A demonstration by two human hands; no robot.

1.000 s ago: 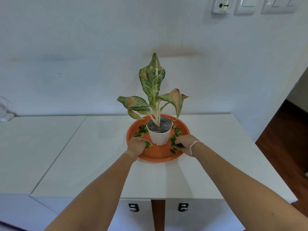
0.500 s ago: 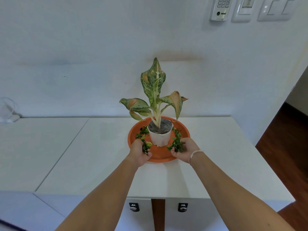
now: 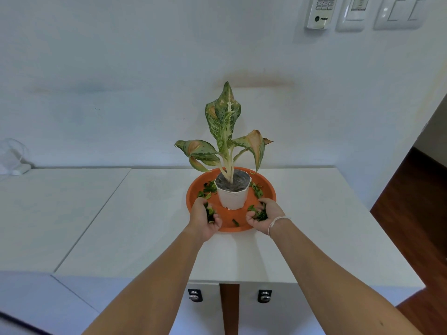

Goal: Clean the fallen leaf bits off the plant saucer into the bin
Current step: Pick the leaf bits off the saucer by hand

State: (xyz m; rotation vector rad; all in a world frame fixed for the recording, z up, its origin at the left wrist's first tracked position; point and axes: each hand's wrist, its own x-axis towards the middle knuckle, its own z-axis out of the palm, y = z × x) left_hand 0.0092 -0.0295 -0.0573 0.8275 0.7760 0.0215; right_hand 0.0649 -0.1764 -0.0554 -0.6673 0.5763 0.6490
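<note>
Risk: loose leaf bits [image 3: 260,215] may slip from the cupped palms on the way to the bin, because the grips look shallow; the bin is not in view, so the carry may be long.
Second risk: a wrist could knock the white pot [image 3: 232,195] and tip the plant [image 3: 225,131].
Left hand [image 3: 205,220]: curled at the near-left rim of the saucer [image 3: 269,189], holding a small bunch of bits.
Right hand [image 3: 264,218]: cupped at the near-right rim, holding a bigger bunch.
Remaining bits: some lie left and right of the pot, one between both hands.
Saucer place: on the white bench [image 3: 150,213], near the wall.
</note>
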